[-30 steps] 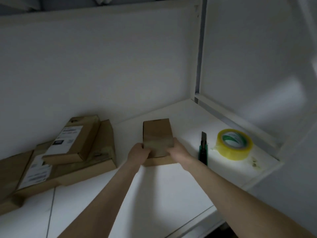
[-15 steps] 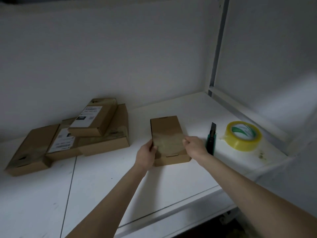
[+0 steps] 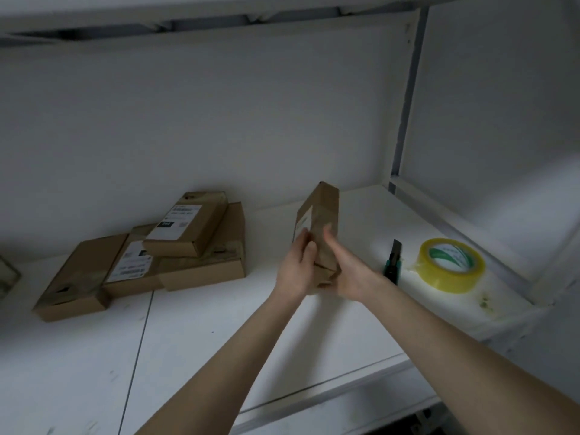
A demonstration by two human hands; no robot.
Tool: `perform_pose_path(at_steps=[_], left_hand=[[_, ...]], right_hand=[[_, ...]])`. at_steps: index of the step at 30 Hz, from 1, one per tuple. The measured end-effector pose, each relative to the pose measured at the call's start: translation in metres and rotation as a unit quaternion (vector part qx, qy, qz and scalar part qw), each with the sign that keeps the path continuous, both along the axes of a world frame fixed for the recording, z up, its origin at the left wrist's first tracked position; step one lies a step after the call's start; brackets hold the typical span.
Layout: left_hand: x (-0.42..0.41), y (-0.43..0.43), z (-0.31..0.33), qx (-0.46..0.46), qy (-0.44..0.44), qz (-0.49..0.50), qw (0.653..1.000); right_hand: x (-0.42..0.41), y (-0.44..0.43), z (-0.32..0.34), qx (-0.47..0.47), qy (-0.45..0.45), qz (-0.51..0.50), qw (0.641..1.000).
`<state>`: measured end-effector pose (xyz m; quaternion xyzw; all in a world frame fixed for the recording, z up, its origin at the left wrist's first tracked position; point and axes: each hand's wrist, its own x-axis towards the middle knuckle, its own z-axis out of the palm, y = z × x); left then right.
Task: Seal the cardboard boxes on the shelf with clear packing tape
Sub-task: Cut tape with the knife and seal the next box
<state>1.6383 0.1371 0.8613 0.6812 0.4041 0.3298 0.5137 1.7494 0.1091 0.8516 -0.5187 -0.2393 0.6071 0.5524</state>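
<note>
Head view: both hands were on one small box [image 3: 323, 215], tipped up on its long edge, far end raised toward the back wall [image 3: 219, 120]. The left hand [image 3: 296, 271] gripped the box's left face, fingers curled over the near edge beside a white label. The right hand [image 3: 343, 273] clasped the lower right side, thumb up along the brown face; its fingers were hidden behind the box. I could not tell whether the box's low end touched the shelf [image 3: 282, 346].

Step, as a judgement: inspecting or turning the box to find the seam; no tape in hand yet. The next move likely calls for laying the box flat with the flap seam up, freeing the right hand and reaching for the tape.

The tape roll [image 3: 450, 265], yellowish-clear with a green-printed core, lay flat well right of the right hand. The utility knife [image 3: 394, 262] lay between that hand and the roll, blade end pointing away.

The stacked boxes [image 3: 194, 246] sat well left of the left hand: several overlapping, two with white labels. Whether they were taped could not be told.

The surface was a white shelf with scuffs and a panel seam under the left forearm. The room was dim, with a bright patch round the tape. An upright post [image 3: 405, 105] stood beyond the right hand, and an upper shelf [image 3: 219, 17] ran overhead.
</note>
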Motion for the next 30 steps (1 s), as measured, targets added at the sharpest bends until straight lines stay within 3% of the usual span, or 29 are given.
perform_pose_path(at_steps=[3, 6, 10, 12, 15, 20, 24, 30], left_hand=[[-0.004, 0.005, -0.007, -0.007, 0.020, 0.009, 1.000], [-0.023, 0.019, -0.017, -0.013, 0.081, 0.108, 0.991], [-0.030, 0.019, -0.025, -0.175, 0.019, 0.050, 0.983], [-0.028, 0.016, -0.029, -0.155, 0.021, 0.032, 0.987], [-0.024, 0.012, -0.038, -0.092, 0.032, 0.039, 0.994], [-0.026, 0.006, -0.045, -0.017, 0.091, 0.045, 0.995], [-0.029, 0.009, -0.053, -0.008, 0.118, 0.059, 0.991], [-0.030, 0.012, -0.058, -0.024, 0.090, 0.058, 0.994]], right_hand=[[0.012, -0.002, -0.002, -0.005, 0.039, -0.042, 0.998], [0.023, -0.012, -0.010, -0.035, 0.045, -0.082, 0.995], [0.026, -0.020, -0.016, -0.056, 0.044, -0.097, 0.993], [0.024, -0.022, -0.016, -0.061, -0.014, -0.090, 0.994], [0.027, -0.022, -0.023, -0.074, -0.181, -0.081, 0.977], [0.035, -0.021, -0.037, -0.124, -0.275, -0.078, 0.950], [0.045, -0.015, -0.041, -0.141, -0.203, -0.098, 0.964], [0.044, -0.025, -0.033, -0.080, -0.117, -0.057, 0.988]])
